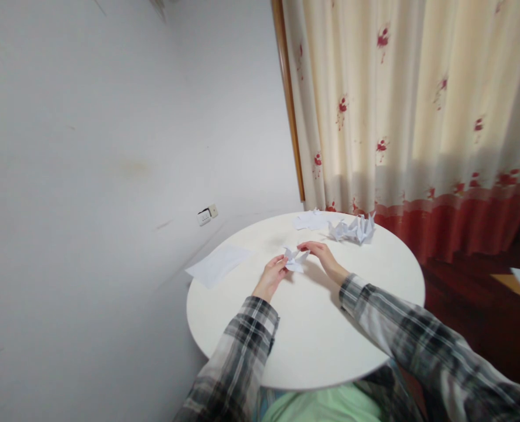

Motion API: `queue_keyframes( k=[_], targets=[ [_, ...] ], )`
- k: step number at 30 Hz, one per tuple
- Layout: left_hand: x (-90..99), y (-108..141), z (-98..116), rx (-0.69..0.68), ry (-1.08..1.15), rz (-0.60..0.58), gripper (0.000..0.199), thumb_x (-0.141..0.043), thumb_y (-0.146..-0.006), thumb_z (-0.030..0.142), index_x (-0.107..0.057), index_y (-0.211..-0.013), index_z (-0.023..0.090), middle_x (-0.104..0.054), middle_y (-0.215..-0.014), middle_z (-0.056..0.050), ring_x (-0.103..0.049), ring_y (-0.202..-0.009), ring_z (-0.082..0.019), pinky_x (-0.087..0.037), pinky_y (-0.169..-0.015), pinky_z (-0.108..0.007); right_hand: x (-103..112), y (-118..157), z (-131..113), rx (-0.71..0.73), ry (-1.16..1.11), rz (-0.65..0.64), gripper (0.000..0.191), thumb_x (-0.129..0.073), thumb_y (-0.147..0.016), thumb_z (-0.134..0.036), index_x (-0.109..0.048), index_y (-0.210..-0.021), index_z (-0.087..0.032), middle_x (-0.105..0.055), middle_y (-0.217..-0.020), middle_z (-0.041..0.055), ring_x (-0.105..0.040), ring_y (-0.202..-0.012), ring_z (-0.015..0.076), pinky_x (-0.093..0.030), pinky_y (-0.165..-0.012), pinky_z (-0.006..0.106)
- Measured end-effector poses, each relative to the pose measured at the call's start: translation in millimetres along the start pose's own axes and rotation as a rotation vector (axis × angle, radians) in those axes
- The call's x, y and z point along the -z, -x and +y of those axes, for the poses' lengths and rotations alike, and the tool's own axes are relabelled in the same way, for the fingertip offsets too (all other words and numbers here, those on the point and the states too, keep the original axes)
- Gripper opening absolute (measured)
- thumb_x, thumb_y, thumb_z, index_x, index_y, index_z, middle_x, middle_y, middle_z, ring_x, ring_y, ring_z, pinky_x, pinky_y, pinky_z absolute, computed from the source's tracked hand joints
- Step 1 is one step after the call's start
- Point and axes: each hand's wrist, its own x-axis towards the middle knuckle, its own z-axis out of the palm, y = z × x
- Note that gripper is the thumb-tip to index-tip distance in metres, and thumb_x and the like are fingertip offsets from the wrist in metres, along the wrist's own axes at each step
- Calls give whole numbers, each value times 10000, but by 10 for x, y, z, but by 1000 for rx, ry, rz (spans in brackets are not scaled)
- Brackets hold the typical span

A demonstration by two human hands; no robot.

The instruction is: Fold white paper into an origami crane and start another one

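A small folded white paper crane (293,261) is held just above the round table, its pointed parts sticking up and out. My left hand (272,275) grips its left side between thumb and fingers. From the right, my right hand (321,253) reaches over with curved fingers drawn together at the crane's upper right tip. The exact contact of those fingertips is too small to see clearly. Both wrists come out of plaid sleeves.
On the white round table (321,351) several folded paper cranes (359,230) cluster at the back right. Beside them lie small paper sheets (310,220). A larger white sheet (219,264) overhangs the left edge, near the wall (110,234). A flowered curtain (400,117) hangs behind.
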Motion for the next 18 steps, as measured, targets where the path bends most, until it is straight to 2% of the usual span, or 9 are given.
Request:
queue_keyframes(
  k=[8,13,18],
  targets=[
    [-1,-1,5,-12,-51,50,184,-694,-577,120,-594,-731,103,-613,-707,-42,-555,-647,-109,-406,-672,-242,23,-9,-25,53,101,-21,275,-455,-751,-348,-655,-722,-161,-628,-761,46,-541,-768,160,-394,-768,291],
    [-35,43,28,-9,-86,66,156,-688,-580,124,-609,-714,120,-612,-696,-34,-550,-648,-109,-406,-690,-246,20,-3,-34,57,139,-85,281,-468,-761,-378,-664,-782,-178,-640,-824,48,-551,-821,171,-388,-794,299],
    [-59,66,44,-12,-116,105,138,-675,-594,128,-616,-719,133,-614,-684,-24,-544,-638,-102,-404,-680,-233,19,19,-43,136,256,-103,292,-465,-780,-396,-661,-876,-201,-627,-896,59,-543,-865,176,-382,-803,304]
  ],
)
